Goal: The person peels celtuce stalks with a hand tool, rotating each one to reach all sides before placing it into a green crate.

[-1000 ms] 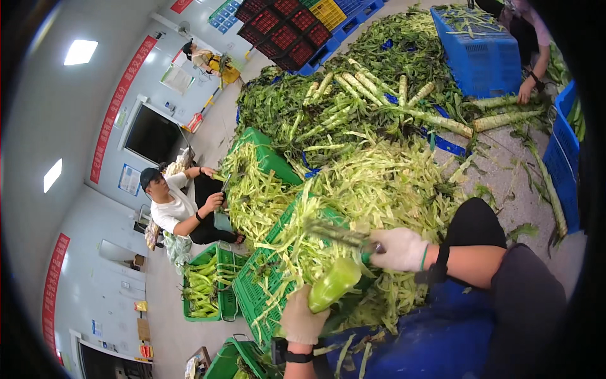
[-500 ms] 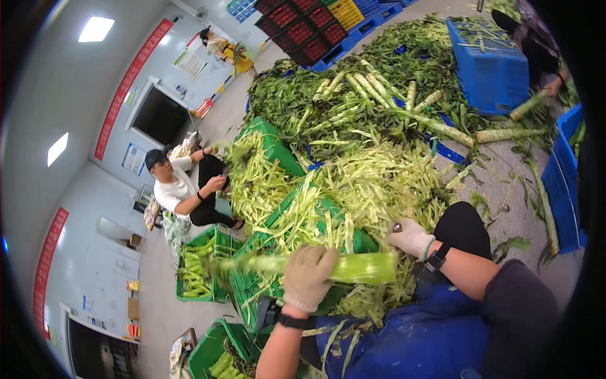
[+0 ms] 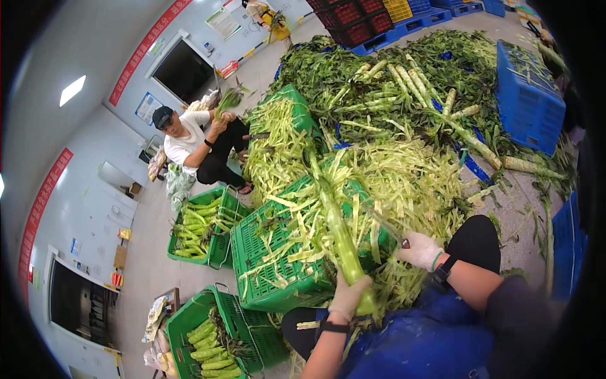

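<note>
My left hand (image 3: pixel 349 295), in a pale glove, is wrapped round the lower end of a long peeled celtuce stem (image 3: pixel 341 234). The stem slants up and away from me, its far end dark and leafy. In my gloved right hand (image 3: pixel 421 251) is a knife (image 3: pixel 386 223), its blade smeared by motion and pointing up-left toward the stem, apart from it. Beneath the stem stands an overturned green crate (image 3: pixel 278 284), strewn with pale peelings. A heap of peelings (image 3: pixel 416 183) lies beyond and beside my right hand.
Green crates of peeled stems (image 3: pixel 197 228) (image 3: pixel 211 350) stand at left. A co-worker (image 3: pixel 192 142) in a white shirt sits beyond them, holding a leafy stem. Unpeeled celtuce (image 3: pixel 410 85) lies on a leaf pile. Blue crates (image 3: pixel 530 104) stand at right, stacked red crates (image 3: pixel 353 25) behind.
The stem has swung from lying sideways to pointing away from me, and my left hand has moved to its near end. The view has shifted. The co-worker's hands have risen with a leafy stem.
</note>
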Demonstrator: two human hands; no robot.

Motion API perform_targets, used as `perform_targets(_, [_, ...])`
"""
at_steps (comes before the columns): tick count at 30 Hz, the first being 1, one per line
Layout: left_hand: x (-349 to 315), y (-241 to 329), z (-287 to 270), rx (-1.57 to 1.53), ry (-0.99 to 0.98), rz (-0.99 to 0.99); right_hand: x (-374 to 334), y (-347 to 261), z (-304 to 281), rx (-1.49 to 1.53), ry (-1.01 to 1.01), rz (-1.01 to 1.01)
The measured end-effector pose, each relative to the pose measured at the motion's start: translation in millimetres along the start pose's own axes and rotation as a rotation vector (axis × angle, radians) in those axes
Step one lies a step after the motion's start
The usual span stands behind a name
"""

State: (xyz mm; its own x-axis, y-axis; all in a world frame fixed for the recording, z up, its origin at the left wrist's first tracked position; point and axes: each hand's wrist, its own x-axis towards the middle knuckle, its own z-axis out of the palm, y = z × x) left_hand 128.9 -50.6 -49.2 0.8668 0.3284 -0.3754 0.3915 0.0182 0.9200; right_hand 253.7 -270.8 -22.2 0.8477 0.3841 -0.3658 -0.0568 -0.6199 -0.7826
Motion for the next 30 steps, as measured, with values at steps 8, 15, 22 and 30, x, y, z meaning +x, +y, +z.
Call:
perform_targets(8, [-48.9, 1.5, -7.2, -0.131, -0.254, -0.157, 11.9, -62.0, -15.7, -0.831, -0.256, -0.475])
perform_targets(15, [-62.2, -10.0, -8.9, -0.096, -0.285, -0.194, 176.4, -70.9, -68.4, -0.911, 0.141, -0.192])
perform_targets(22, [-25.0, -12.9, -11.7, 0.113, -0.182, 0.015, 73.3, -86.0, -23.6, -0.974, -0.197, -0.457])
perform_targets(30, [-30.6, -12.8, -19.4, -0.334, -0.474, -0.230, 179.1, -42.3, -82.0, -0.842, 0.322, -0.332])
